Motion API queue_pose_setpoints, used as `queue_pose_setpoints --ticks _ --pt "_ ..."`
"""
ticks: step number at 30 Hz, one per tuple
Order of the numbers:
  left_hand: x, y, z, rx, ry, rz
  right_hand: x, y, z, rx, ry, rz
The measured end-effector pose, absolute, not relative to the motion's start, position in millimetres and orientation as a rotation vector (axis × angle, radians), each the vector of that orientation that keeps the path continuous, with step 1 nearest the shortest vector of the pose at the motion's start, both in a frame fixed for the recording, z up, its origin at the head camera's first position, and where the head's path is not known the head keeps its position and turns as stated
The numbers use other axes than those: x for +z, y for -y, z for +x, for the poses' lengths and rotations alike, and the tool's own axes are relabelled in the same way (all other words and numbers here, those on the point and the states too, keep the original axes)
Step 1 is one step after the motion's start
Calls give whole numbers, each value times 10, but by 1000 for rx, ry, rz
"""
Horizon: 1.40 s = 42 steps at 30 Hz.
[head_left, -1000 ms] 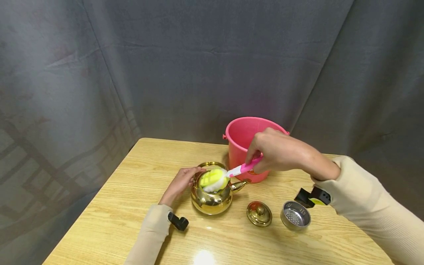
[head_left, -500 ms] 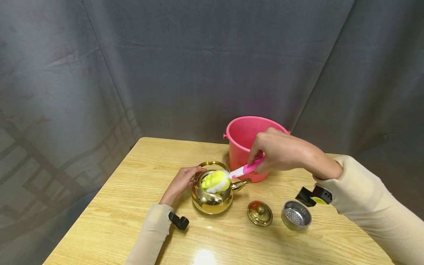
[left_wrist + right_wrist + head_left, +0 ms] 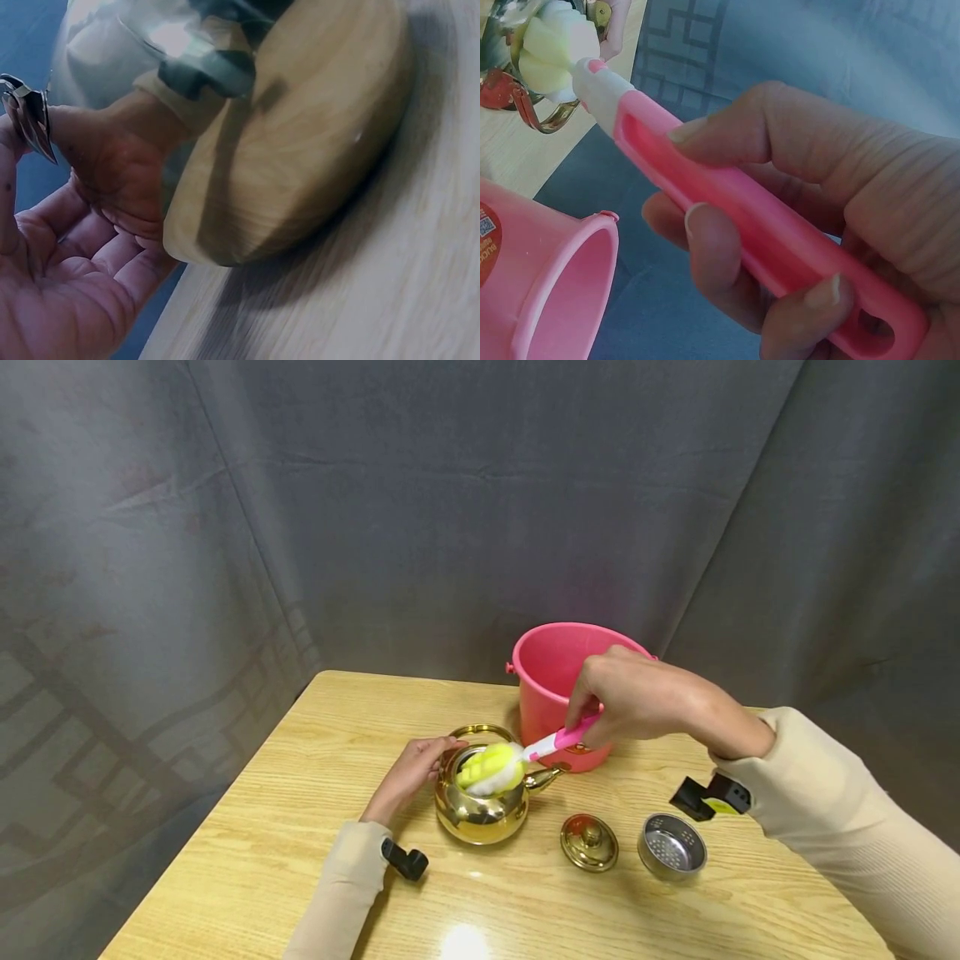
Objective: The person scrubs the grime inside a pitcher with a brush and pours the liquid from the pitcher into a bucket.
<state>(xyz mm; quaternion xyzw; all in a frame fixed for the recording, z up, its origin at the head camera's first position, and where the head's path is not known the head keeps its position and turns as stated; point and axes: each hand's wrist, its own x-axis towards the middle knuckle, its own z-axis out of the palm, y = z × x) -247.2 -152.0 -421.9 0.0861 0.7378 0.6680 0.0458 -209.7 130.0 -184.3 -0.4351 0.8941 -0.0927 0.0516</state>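
Note:
A shiny gold teapot (image 3: 480,822) stands upright on the wooden table, its lid off and its spout towards the right. My left hand (image 3: 411,770) grips its left side near the handle's base; in the left wrist view, the fingers (image 3: 124,274) lie against the polished wall (image 3: 292,150). From the right, my right hand (image 3: 637,697) holds a sponge brush (image 3: 491,768) by its pink and white handle (image 3: 727,202), thumb on top and fingers curled beneath. The yellow and white sponge head is tilted in the teapot's mouth, its lower part hidden inside.
Close behind the teapot's spout stands a pink bucket (image 3: 536,714), under my right hand. The gold lid (image 3: 589,843) and a perforated metal strainer (image 3: 672,847) lie on the table (image 3: 360,710) to the right. A grey curtain (image 3: 480,527) hangs behind the table.
The sponge head has shifted slightly rightward in the teapot's mouth, and my right hand has moved a little up and right with the brush. My left hand keeps its place on the teapot.

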Motion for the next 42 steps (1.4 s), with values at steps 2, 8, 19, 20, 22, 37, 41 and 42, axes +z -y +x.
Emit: queue_pose_setpoints --ticks 2,8,19,20,22,37,41,42 --pt "-4224 1521 -2474 2040 -2244 268 -1843 -1298 -2100 -279 -2722 -1319" --pt "-4232 1521 -2484 2037 -2241 269 -1845 -1293 -2115 -274 -2742 -1303" --pt "-4244 1515 -2490 2059 -2217 294 -1877 -1242 -2141 -264 -2761 -1313" --pt "-4247 1515 -2491 2063 -2217 290 -1879 -1237 -2140 -262 -2764 -1313" --pt "-4258 1509 -2497 2069 -2218 274 -1883 -1231 -2136 -259 -2770 -1310" --pt "-4260 1491 -2493 2087 -2242 210 -1918 -1219 -2139 -290 -2759 -1378" --pt "-4254 1486 -2495 2093 -2234 205 -1928 -1224 -2134 -306 -2759 -1359" --pt "-4254 1485 -2496 2095 -2232 206 -1931 -1224 -2134 -309 -2759 -1363"
